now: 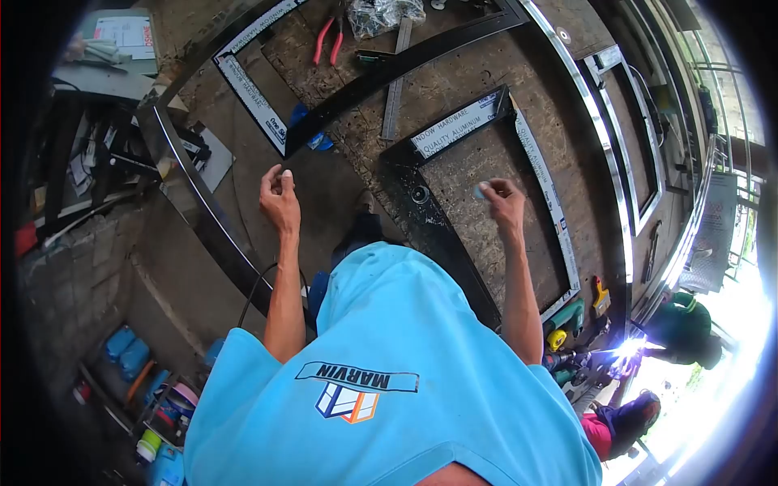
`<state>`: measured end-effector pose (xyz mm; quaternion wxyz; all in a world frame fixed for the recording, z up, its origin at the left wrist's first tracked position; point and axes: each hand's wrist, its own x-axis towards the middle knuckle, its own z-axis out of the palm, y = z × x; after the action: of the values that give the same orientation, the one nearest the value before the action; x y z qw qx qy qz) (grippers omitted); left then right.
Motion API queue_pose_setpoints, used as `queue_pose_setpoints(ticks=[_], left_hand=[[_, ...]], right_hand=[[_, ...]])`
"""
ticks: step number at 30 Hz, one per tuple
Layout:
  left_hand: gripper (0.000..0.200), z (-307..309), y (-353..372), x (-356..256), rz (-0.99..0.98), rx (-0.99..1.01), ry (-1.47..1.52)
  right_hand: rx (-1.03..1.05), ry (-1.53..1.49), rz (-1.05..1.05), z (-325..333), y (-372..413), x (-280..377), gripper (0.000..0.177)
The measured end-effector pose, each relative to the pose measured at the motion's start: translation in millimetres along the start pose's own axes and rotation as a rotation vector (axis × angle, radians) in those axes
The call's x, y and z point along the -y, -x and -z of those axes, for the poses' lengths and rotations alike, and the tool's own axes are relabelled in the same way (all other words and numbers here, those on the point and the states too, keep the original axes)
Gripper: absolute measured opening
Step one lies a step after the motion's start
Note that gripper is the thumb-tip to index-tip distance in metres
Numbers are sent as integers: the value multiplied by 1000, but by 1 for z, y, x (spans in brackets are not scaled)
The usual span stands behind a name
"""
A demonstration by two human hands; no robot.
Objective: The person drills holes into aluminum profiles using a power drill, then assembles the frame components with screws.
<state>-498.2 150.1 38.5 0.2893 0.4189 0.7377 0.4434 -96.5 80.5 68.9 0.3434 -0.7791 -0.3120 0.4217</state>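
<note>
My left hand (280, 202) is raised below the lower corner of a black frame with printed protective tape (255, 101). Its fingers are loosely curled, the thumb a little apart, and nothing shows in them. Above the table, inside the opening of a second black aluminum frame (539, 174), my right hand (504, 202) pinches a small pale bluish piece (480, 191). That piece is too small to name. White printed tape covers parts of this frame, and its near dark bar (438, 215) has specks on it.
Red-handled pliers (328, 40), a metal ruler (395, 97) and a clear plastic bag (381, 14) lie on the worktable. To the right are a yellow tape measure (556, 339), a green power tool (570, 314) and a brush (600, 298). Beyond, a bright welding flash (628, 350) glows near other people.
</note>
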Motion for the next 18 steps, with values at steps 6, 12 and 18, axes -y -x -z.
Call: queue_pose_setpoints(ticks=[6, 12, 18], left_hand=[[28, -31, 49, -14, -94, 118, 39], [23, -41, 134, -30, -170, 268, 21], [25, -51, 175, -17, -103, 352, -35]], right_hand=[[268, 36, -60, 1, 62, 1, 46], [543, -551, -243, -5, 98, -16, 30], [400, -500, 189, -57, 27, -13, 22]])
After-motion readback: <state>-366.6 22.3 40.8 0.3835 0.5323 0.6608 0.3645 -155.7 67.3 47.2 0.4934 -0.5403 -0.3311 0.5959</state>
